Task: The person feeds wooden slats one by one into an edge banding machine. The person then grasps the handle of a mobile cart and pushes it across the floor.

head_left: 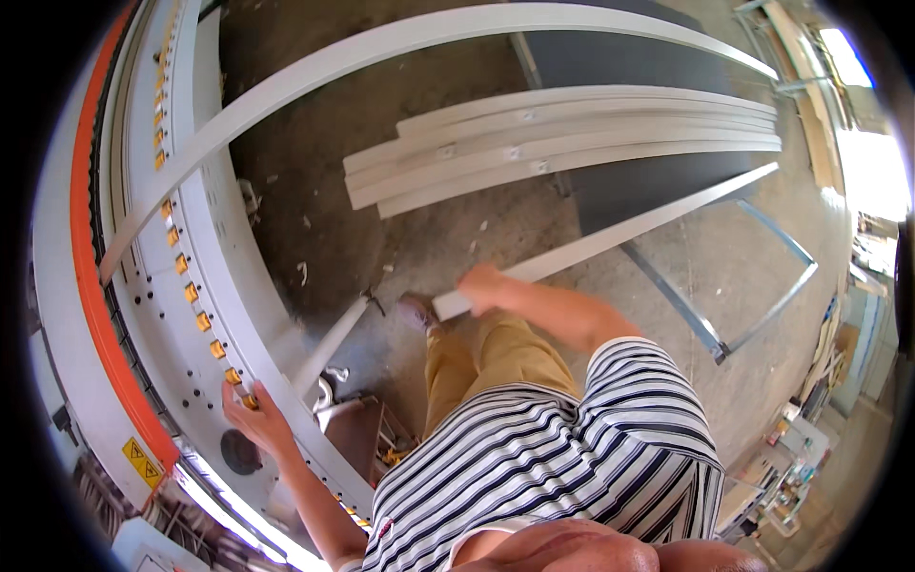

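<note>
With fingers spread, my left hand (257,419) rests at the row of small yellow rollers (203,322) along the light grey machine (257,296), holding nothing. My right hand (483,289) is closed around a long narrow white board (620,229), close to its near end. That board slants away to the far right, above a metal frame (696,329). Farther off, another long white strip (400,43) bends across the view, its left end lying on the machine across the rollers.
Several pale boards (572,133) lie stacked in the middle distance, with dark grey panels (620,62) around them. An orange band (91,248) runs along the machine. Below my left side stands a brown box (357,434). Cluttered shelving (786,458) lines the right side.
</note>
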Demonstrator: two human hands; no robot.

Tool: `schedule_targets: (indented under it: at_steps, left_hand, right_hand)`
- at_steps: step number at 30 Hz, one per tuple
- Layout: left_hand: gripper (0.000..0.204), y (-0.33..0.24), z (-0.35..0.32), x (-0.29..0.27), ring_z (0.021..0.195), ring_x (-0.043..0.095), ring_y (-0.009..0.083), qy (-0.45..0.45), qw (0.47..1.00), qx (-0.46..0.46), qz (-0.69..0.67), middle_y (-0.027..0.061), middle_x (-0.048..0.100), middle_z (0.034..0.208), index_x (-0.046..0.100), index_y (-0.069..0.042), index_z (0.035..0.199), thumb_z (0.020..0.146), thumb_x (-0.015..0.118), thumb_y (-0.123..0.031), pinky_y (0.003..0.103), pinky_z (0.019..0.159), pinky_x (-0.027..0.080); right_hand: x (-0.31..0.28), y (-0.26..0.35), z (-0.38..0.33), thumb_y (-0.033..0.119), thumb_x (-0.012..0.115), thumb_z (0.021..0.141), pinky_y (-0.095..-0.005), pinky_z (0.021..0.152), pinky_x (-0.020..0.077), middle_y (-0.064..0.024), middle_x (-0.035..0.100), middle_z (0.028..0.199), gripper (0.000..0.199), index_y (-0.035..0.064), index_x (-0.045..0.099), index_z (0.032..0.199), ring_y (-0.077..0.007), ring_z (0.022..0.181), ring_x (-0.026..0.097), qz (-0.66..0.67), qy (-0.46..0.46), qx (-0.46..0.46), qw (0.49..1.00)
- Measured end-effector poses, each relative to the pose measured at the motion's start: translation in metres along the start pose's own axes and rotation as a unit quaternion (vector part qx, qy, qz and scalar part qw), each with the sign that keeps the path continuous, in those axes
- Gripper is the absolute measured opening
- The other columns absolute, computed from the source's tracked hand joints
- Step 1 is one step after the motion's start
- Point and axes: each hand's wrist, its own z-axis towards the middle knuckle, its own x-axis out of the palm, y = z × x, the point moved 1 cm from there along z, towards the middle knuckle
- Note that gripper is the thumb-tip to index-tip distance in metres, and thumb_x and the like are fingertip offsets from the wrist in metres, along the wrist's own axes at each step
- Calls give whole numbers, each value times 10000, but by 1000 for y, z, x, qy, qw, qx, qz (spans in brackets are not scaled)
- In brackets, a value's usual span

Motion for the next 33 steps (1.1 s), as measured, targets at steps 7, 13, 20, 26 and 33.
schedule_targets:
  at_steps: [7, 13, 20, 26, 33]
  left_hand:
    - [487, -41, -153, 54, 1157, 432, 212, 271, 744, -200, -577, 97, 426, 1249, 427, -51, 1302, 870, 634, -139, 329, 925, 420]
    - [450, -118, -125, 23, 1114, 540, 205, 99, 383, -279, -875, 67, 550, 1239, 471, -76, 1280, 891, 637, -229, 388, 929, 443]
    - [235, -19, -81, -53, 690, 570, 112, -172, 563, -394, -706, -5, 612, 778, 623, -119, 892, 935, 611, -350, 266, 598, 454]
    - [418, 201, -114, -7, 650, 581, 196, -265, 756, -522, -293, 84, 620, 787, 618, -29, 913, 821, 706, -427, 350, 567, 445]
    - [781, 125, -34, -51, 1080, 597, 412, -254, 755, -542, -266, 296, 592, 1163, 405, 121, 1189, 742, 734, -428, 441, 919, 477]
  right_hand:
    - [-179, 180, -90, 251, 714, 513, -452, 617, 536, -132, 682, 794, 335, 64, 678, 789, -330, 775, 673, 18, -104, -188, 976]
    - [-178, 271, -80, 261, 680, 650, -425, 778, 523, -180, 640, 1015, 413, 28, 640, 989, -334, 983, 619, 90, -261, -343, 898]
    - [-143, 118, -147, 270, 586, 878, -453, 957, 442, -206, 599, 1201, 441, 4, 575, 1230, -373, 1119, 562, 88, -71, -217, 970]
    - [-15, -36, -250, 379, 506, 943, -494, 779, 465, -267, 626, 974, 405, -4, 620, 873, -451, 951, 582, 66, -44, -37, 996]
    - [-44, -44, -221, 271, 537, 894, -501, 730, 472, -301, 622, 894, 281, 3, 599, 836, -459, 876, 604, -15, -32, -2, 999]
